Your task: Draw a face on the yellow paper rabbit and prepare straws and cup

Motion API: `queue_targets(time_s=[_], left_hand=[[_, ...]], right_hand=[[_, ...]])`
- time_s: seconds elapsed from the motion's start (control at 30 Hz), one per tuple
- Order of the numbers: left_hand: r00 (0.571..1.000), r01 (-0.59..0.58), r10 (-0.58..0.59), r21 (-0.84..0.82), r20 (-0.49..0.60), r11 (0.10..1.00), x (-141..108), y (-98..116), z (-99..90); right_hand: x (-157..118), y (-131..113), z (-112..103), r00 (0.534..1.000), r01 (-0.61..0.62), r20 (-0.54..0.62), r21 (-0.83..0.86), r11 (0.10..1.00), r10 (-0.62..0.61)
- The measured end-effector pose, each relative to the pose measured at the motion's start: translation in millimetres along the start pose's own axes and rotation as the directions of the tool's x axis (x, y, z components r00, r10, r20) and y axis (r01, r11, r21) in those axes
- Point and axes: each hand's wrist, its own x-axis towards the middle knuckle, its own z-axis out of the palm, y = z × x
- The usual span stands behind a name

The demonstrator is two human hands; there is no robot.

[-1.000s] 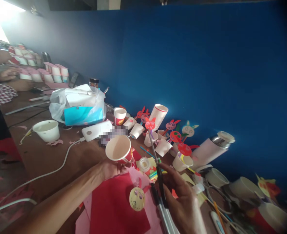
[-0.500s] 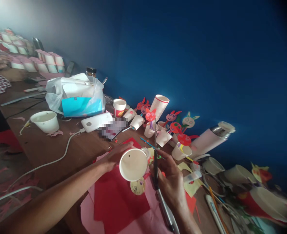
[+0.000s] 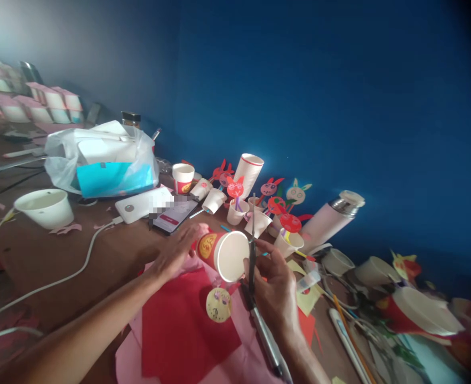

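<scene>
My left hand (image 3: 179,253) is closed around the base end of a red paper cup (image 3: 204,249) with a yellow emblem. The cup lies tilted in the air, its white mouth facing right and toward me. In my right hand (image 3: 274,285) is a slim dark tool with a thin pointed tip (image 3: 253,218), held upright beside the rim; its exact kind is unclear. Below that palm runs a silver pen-like rod (image 3: 265,333); I cannot tell whether it belongs to the tool. A yellow disc with a drawn face (image 3: 218,305) shows below the cup, above red paper (image 3: 179,336).
Behind stand white cups with red rabbit-face cutouts (image 3: 235,188), a cup stack (image 3: 248,173) and a pink flask (image 3: 331,216). A phone (image 3: 175,216), power bank (image 3: 143,205), white cup (image 3: 45,208) and plastic bag (image 3: 61,160) are left. Cups and pens (image 3: 347,341) crowd the right.
The cup has turned in my left hand, so its red side now shows and its mouth points more to the right. My right hand still holds the tool close by. The view has swung right.
</scene>
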Motion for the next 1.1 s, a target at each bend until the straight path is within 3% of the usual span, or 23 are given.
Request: queue_targets(time_s=[0.07,0.13,0.2,0.23,0.3,0.33,0.4,0.5,0.6,0.77,1.0,1.1], left_hand=[[0.98,-0.16,0.167,0.072,-0.107,0.984,-3,3,-2.9],[0.886,-0.418,0.449,0.221,-0.118,0.881,-11,7,-5.0],[0.727,-0.657,0.687,0.323,0.028,0.682,-21,10,-6.2],[0.651,-0.739,0.75,0.324,0.118,0.59,-25,11,-6.4],[0.531,-0.84,0.799,0.295,0.281,0.455,-31,12,-6.1],[0.498,-0.863,0.795,0.287,0.346,0.415,-33,12,-5.5],[0.498,-0.865,0.744,0.306,0.446,0.396,-32,11,-3.6],[0.586,-0.81,0.624,0.361,0.517,0.462,-27,8,0.9],[0.614,-0.789,0.587,0.375,0.528,0.487,-22,4,4.7],[0.589,-0.808,0.609,0.363,0.532,0.464,-17,1,6.1],[0.547,-0.835,0.691,0.25,0.473,0.49,-15,-2,8.2],[0.512,-0.858,0.709,0.266,0.484,0.439,-15,-5,6.4]], right_hand=[[3,0,-1,0.998,0.026,-0.053,-0.074,0.997,-0.03],[3,-1,-1,0.996,0.031,-0.083,-0.152,0.988,-0.044],[1,-1,0,0.995,0.029,-0.092,-0.201,0.979,-0.048],[0,-1,1,0.994,0.03,-0.094,-0.222,0.974,-0.053],[-2,-2,1,0.993,0.039,-0.097,-0.268,0.963,-0.067],[-3,-2,1,0.992,0.049,-0.098,-0.294,0.955,-0.081],[-5,-3,-1,0.989,0.074,-0.098,-0.333,0.94,-0.113],[-6,-3,-3,0.986,0.098,-0.094,-0.354,0.93,-0.14],[-5,-1,-3,0.986,0.104,-0.089,-0.353,0.93,-0.144],[0,5,0,0.987,0.109,-0.078,-0.3,0.948,-0.138],[9,18,0,0.995,0.069,-0.066,-0.093,0.993,-0.076],[11,22,-1,0.995,0.035,-0.086,-0.078,0.996,-0.042]])
